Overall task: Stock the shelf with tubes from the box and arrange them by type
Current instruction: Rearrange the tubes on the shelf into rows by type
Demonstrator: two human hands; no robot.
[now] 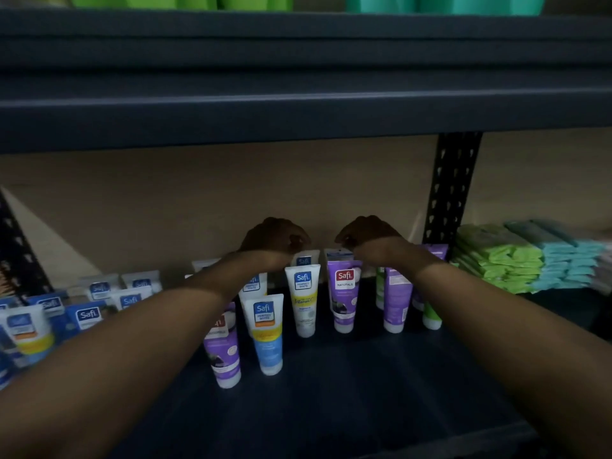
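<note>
1. Tubes (303, 299) labelled "Safi Perfect White" and "Safi Naturals" were stood cap-down on the shelf (331, 409).
2. Left hand (275, 236) and right hand (367, 235) were curled over rear tubes; grip could not be told.

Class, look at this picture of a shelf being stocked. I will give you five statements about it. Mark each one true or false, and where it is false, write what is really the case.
1. The tubes stand upright, caps down, on the shelf. True.
2. The purple Naturals tube lies flat on its side. False: it stands upright like the others.
3. The left hand and the right hand both reach to the back row of tubes. True.
4. The green packs are stacked to the left of the tubes. False: they are stacked on the right.
5. The blue Safi boxes sit to the left of the tubes. True.
</note>
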